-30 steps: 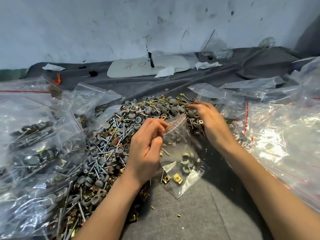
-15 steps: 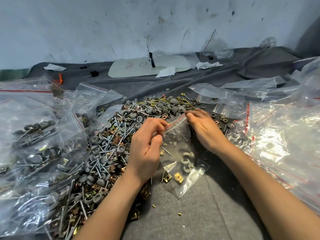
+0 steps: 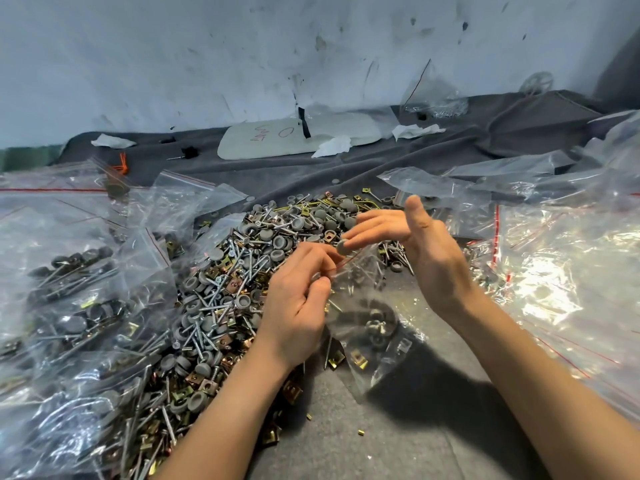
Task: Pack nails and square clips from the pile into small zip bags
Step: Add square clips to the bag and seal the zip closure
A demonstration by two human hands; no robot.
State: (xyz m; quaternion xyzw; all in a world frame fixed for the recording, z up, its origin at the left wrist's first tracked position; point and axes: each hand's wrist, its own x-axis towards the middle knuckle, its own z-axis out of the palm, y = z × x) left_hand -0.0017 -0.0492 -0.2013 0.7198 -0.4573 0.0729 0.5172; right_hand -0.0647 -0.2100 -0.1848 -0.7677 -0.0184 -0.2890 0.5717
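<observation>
- Wall: we see whitish-blue paint, scuffed, with dark marks, running along the back.
- Worktop is draped in grey felt-like cloth, wrinkled at the far right.
- Right side: heap of empty clear bags, glossy, crinkled, with red zip lines.
- Left side: filled bags, clear film, holding grey caps and long metal shanks.
- Pile sits centre-left on the cloth: steel nails, round grey caps, brass-coloured square clips, all tangled.
- Pale flat board with red scribble lies by the wall; crumpled white paper scraps next to it.
- Small zip bag is at centre, just right of the pile, its bottom resting on the cloth and its mouth lifted. Thin clear film, red zip line. Inside we can make out grey caps, a few nails and yellow clips low down.
- Left hand: grip closed, thumb and fingers pinching the bag's mouth edge.
- Right hand: raised over the bag mouth, thumb up, palm largely open; fingertips pinch one round grey cap just above the opening.
- Loose clip bits dot the cloth near the bag.
</observation>
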